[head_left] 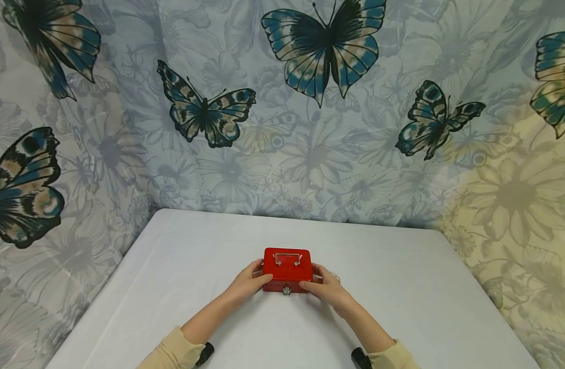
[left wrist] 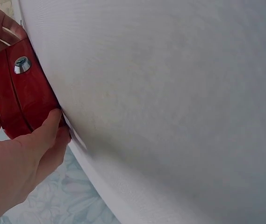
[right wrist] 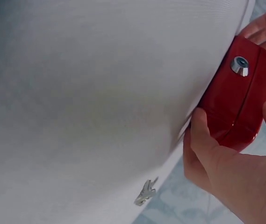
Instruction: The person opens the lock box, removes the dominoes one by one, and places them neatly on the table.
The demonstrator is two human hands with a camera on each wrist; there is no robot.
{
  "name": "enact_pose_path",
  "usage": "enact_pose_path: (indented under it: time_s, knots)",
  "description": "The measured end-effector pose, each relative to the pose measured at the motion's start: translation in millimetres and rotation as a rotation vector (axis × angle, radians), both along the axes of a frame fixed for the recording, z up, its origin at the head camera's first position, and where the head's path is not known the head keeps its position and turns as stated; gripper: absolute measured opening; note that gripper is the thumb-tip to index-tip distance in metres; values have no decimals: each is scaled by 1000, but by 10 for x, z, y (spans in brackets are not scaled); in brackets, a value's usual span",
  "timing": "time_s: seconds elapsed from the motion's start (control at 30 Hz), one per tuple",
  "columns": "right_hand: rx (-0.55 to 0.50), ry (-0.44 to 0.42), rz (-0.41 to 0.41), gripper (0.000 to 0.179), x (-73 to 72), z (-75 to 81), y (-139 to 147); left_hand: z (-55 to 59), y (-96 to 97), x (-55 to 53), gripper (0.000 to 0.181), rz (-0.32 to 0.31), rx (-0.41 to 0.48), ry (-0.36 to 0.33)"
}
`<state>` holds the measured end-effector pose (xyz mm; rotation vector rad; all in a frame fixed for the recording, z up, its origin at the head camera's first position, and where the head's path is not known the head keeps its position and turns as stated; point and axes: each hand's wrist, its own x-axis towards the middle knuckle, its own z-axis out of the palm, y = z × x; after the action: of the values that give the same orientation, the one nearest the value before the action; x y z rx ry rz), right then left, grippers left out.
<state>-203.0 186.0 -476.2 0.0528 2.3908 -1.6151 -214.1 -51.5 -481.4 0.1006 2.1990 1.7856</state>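
A red metal cash box (head_left: 287, 271) with a wire handle (head_left: 287, 258) folded down on its lid sits on the white table, its lid shut. The round silver lock (left wrist: 22, 65) on its front faces the person and has no key in it. My left hand (head_left: 249, 281) grips the box's left end, thumb at the front corner. Around the right end curls my right hand (head_left: 329, 288), its thumb also on the front. Small silver keys (right wrist: 146, 192) lie on the table beside the right hand.
The white table (head_left: 208, 236) spreads out on all sides of the box. Behind it and at both sides rise walls (head_left: 310, 154) covered in a butterfly and flower print. Dark wrist straps (head_left: 361, 357) show at the cuffs of the beige sleeves.
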Motion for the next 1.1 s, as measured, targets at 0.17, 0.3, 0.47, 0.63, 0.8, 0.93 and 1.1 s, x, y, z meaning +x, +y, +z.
enact_pose_path:
  time_s: [0.17,0.3,0.47,0.63,0.8,0.93,1.1]
  knots:
    - [2,-2,-2,78,0,-9,-7,-5,-1,-2,72,-1,-17,8]
    - [-4,-8,-5,78,-1,0,-10,-9,-2,7,74,-14,-8,34]
    - [-8,-13,-10,79,-3,20,-15,-16,1,15,74,-27,5,72]
    - [-10,-22,-27,78,-1,34,-13,-27,10,1,73,-26,-7,101]
    - [-26,-24,-33,77,-1,39,-10,-19,12,-11,74,-13,-33,97]
    - [-11,-24,-41,76,-5,39,-17,-10,2,-12,74,-20,-42,103]
    - [-4,-23,-52,75,-11,33,-30,0,-6,-12,74,-23,-52,113]
